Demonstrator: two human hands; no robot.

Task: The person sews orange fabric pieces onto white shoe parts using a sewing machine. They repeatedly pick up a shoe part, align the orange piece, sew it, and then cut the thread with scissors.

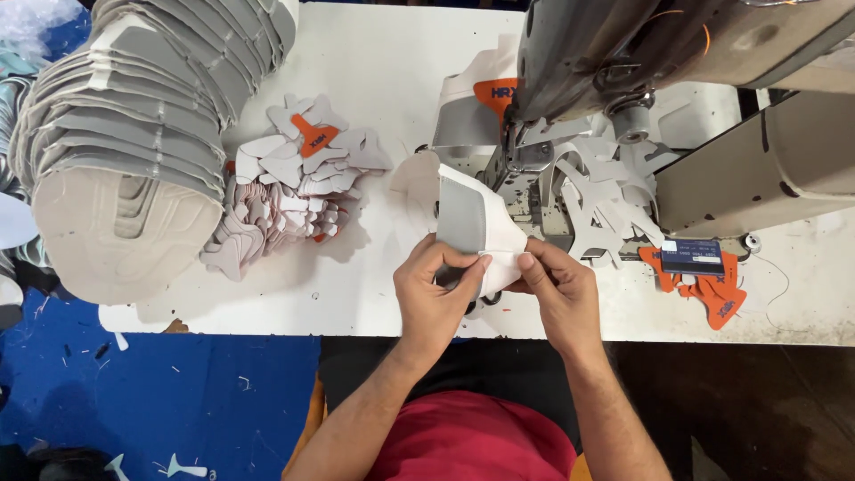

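A worker's two hands pinch a grey-and-white shoe upper piece (pixel 472 227) at the near edge of a white surface (pixel 392 62), just in front of an industrial sewing machine (pixel 623 53).

The left hand (pixel 436 294) and the right hand (pixel 557 289) are each clamped on the piece's lower white edge, thumbs and fingertips close together, while the curved piece stands up toward the machine's needle area. To the left lies a loose heap of small white and orange cut pieces (pixel 285 187), and beyond it a tall fanned stack of grey upper panels (pixel 134 134). More cut pieces crowd the machine bed (pixel 606 205), with orange ones (pixel 712 289) lying near the right hand.
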